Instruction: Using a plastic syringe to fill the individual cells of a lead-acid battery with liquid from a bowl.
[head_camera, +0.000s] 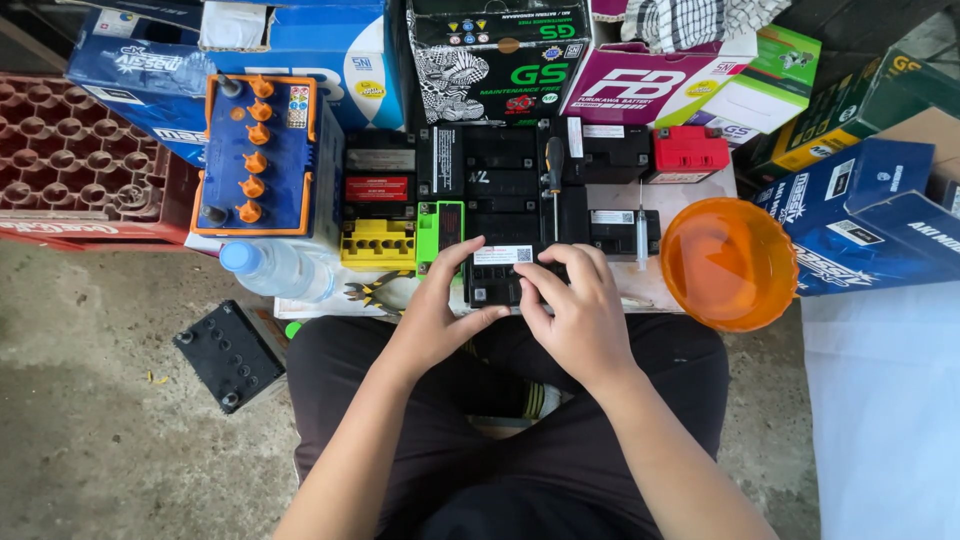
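Resting at the middle of the frame, a small black battery (500, 275) with a white label on top is held on the near edge of the low counter (690, 195). The left hand (440, 305) is wrapped round its left side, grip closed on the case, thumb along the front. The right hand (575, 305) is laid over the right top corner, fingers curled down on it (whether something small is pinched beneath them cannot be told). Just behind it, a row of other black batteries (500, 170) is lined up, with a screwdriver (553, 165) lying across them. A yellow cap strip (378, 243) and a green battery (440, 232) are seen just left; an orange bowl (728, 262) sits at the right. For the work to be done well, the case is best kept flat and steadied by the left hand while the right fingers are pressed evenly on the top.
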